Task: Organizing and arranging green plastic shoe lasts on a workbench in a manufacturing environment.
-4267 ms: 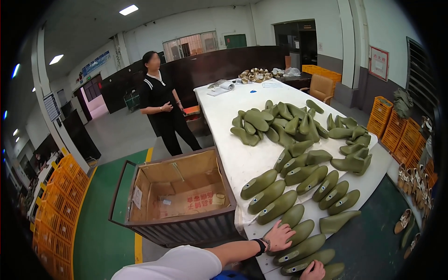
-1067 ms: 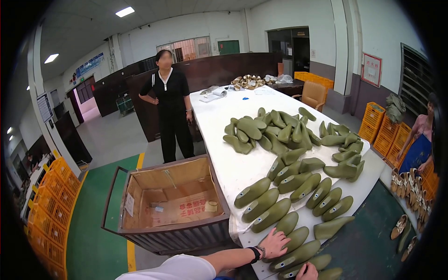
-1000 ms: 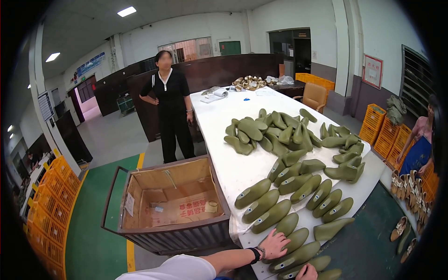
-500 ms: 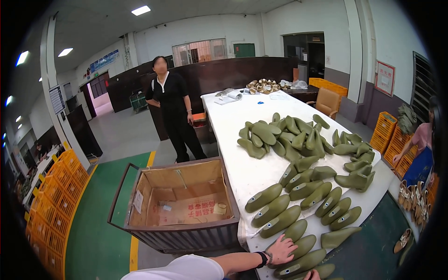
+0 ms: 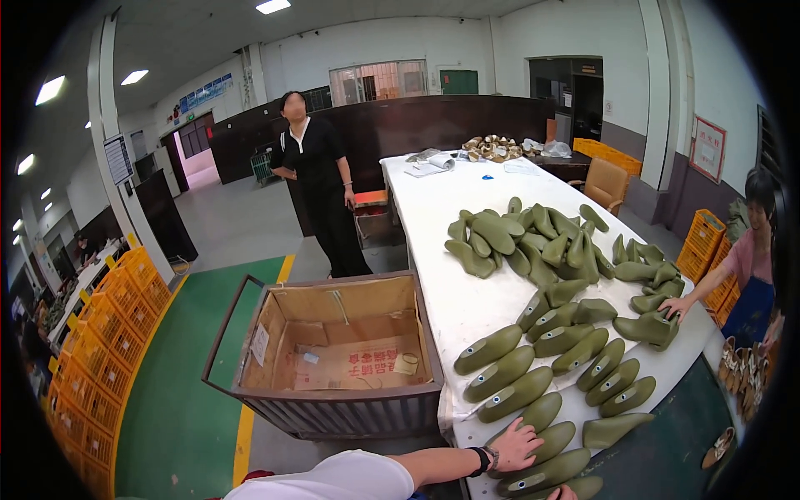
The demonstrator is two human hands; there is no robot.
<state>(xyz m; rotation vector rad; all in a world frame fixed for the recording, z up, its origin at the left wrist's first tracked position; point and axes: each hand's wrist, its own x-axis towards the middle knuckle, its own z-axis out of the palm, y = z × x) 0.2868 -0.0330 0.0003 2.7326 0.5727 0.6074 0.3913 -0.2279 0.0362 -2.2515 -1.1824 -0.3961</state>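
My left hand [image 5: 517,447] lies over the green shoe lasts at the table's near end, fingers spread, touching a last [image 5: 557,436]. Only a bit of my right hand [image 5: 563,493] shows at the lower edge, beside another last [image 5: 546,472]; most of its fingers are hidden. Farther up, several lasts [image 5: 492,350] lie side by side in slanting rows, many with a small round mark at one end. Beyond them is a loose heap of lasts [image 5: 533,237]. On the right, a co-worker's hand [image 5: 677,307] touches some lasts.
Left of the white table [image 5: 425,217] stands a cart lined with cardboard [image 5: 342,333]. A person in black [image 5: 321,183] stands behind it. Sandals [image 5: 496,148] lie at the far end; more shoes [image 5: 737,367] are at the right. Orange crates [image 5: 104,333] line the green walkway.
The view has swung slightly left, shifting the scene rightward. The co-worker at right has leaned in and reached a hand to the lasts. My left hand stays on the lasts.
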